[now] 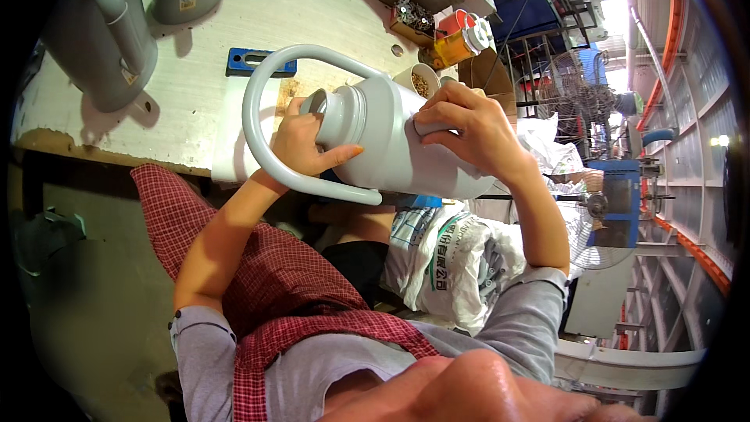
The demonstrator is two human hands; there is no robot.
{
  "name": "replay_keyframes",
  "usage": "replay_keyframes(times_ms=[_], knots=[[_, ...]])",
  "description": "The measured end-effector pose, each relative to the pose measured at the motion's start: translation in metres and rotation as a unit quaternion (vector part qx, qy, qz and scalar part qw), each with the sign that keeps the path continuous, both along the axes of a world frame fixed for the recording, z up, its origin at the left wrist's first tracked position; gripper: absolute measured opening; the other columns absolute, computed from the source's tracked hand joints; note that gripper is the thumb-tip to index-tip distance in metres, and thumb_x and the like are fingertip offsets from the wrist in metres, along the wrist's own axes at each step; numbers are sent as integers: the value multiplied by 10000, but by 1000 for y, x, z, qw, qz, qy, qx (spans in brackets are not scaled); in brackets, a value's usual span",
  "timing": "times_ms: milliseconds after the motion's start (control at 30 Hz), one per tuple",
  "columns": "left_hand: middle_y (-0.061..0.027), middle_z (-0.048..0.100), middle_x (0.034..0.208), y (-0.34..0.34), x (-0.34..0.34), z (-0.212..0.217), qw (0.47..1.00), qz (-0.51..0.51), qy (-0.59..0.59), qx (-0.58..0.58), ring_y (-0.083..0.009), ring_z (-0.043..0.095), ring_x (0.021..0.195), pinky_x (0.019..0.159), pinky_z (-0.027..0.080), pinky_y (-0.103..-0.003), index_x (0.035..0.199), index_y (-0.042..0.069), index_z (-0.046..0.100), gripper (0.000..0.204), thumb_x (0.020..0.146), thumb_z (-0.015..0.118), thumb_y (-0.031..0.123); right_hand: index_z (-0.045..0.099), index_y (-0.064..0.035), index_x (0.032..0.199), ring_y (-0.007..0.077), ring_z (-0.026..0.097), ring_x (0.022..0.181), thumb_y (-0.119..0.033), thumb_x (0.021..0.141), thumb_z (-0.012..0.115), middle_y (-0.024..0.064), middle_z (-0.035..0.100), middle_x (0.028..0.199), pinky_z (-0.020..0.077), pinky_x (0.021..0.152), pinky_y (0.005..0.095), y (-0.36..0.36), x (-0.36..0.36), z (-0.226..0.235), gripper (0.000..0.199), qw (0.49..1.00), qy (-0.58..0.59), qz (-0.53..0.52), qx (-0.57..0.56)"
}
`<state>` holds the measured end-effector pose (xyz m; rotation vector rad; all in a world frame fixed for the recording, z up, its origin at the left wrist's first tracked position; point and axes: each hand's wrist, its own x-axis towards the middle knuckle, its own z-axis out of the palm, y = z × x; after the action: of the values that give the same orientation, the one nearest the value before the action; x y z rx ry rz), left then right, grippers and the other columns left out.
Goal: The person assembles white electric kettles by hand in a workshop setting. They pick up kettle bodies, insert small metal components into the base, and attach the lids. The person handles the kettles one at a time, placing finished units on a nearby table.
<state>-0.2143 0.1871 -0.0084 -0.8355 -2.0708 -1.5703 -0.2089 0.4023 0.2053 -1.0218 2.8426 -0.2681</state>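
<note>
A light grey jug-like vessel (388,129) with a large hoop handle (251,109) lies on its side in front of me, at the table's front edge. Its flanged mouth points left. My left hand (301,142) grips it at that mouth, thumb along the neck; the other fingertips are partly hidden behind the rim. On the vessel's body, my right hand (476,129) pinches a short, rounded grey piece (428,126). Whether this piece is fixed to the body I cannot tell.
Two larger grey vessels (117,70) with handles stand at the table's left. A blue slotted tool (262,62) lies behind the hoop. Farther back are a cup of small brass-coloured parts (422,80), a box of metal bits (412,19) and a yellow container (451,48). White sacks (469,266) sit by my legs.
</note>
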Motion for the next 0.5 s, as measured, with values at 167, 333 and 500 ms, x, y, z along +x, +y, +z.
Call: replay_keyframes(times_ms=[167, 333, 500], knots=[[-156, 667, 720, 0, 4, 1, 1000, 2, -5, 10, -338, 603, 785, 871, 397, -427, 898, 1, 708, 495, 769, 758, 476, 719, -101, 921, 227, 664, 814, -65, 622, 822, 38, 637, 891, 545, 719, 338, -3, -1, -1, 317, 1000, -9, 0, -11], [-156, 671, 714, 0, 8, 2, 1000, -10, -11, 7, -336, 622, 756, 884, 394, -431, 904, 4, 709, 486, 784, 746, 473, 711, -81, 912, 243, 656, 809, -35, 635, 807, 52, 627, 898, 538, 717, 341, -6, 0, 0, 296, 999, -29, -7, -14], [-163, 690, 779, 5, 15, 2, 1000, 4, -22, 14, -342, 631, 791, 915, 388, -438, 902, 2, 708, 462, 793, 737, 451, 709, -82, 953, 248, 652, 833, -50, 640, 812, 53, 635, 916, 531, 740, 345, -2, 3, -1, 330, 1000, -8, -4, 1]])
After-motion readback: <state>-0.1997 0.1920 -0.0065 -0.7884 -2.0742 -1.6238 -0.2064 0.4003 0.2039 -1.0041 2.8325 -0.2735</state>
